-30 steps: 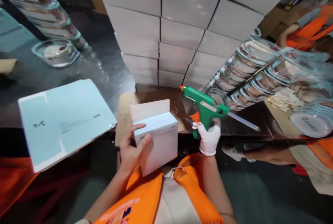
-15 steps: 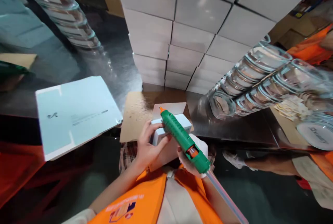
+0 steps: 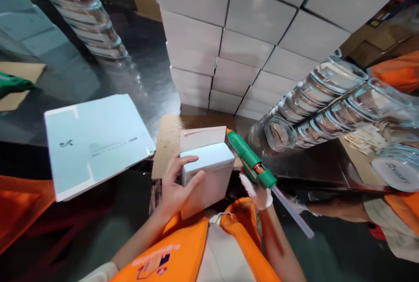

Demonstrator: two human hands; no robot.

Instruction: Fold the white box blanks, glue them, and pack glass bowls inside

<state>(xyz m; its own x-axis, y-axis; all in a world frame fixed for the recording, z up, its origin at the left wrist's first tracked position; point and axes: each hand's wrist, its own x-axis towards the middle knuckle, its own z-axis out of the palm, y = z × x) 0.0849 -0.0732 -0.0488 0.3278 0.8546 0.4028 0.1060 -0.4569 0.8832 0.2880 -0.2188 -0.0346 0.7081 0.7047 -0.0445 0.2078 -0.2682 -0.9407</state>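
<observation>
My left hand (image 3: 178, 183) grips a small white box (image 3: 209, 181) by its left side, thumb on the front face and fingers over the top edge. The box's end flap (image 3: 203, 138) stands raised at the far side. In my right hand (image 3: 257, 192), which wears a white glove, is a green hot glue gun (image 3: 247, 153). Its orange nozzle reaches the right end of the flap; whether they touch I cannot tell. A long clear glue stick (image 3: 293, 212) sticks out of the gun's rear. Beneath the box lies a cardboard sheet (image 3: 168, 135).
A tall stack of white boxes (image 3: 240, 50) rises ahead. Flat light-blue cartons (image 3: 98, 142) lie at left. Stacked glass containers stand at left (image 3: 98, 20) and right (image 3: 322, 94), with round lids (image 3: 396, 170) far right. Another person's leg (image 3: 340, 210) shows at right.
The glue gun has moved right, from across the box's top to the flap's right end. My left hand and the box have shifted slightly left, and more of the box shows.
</observation>
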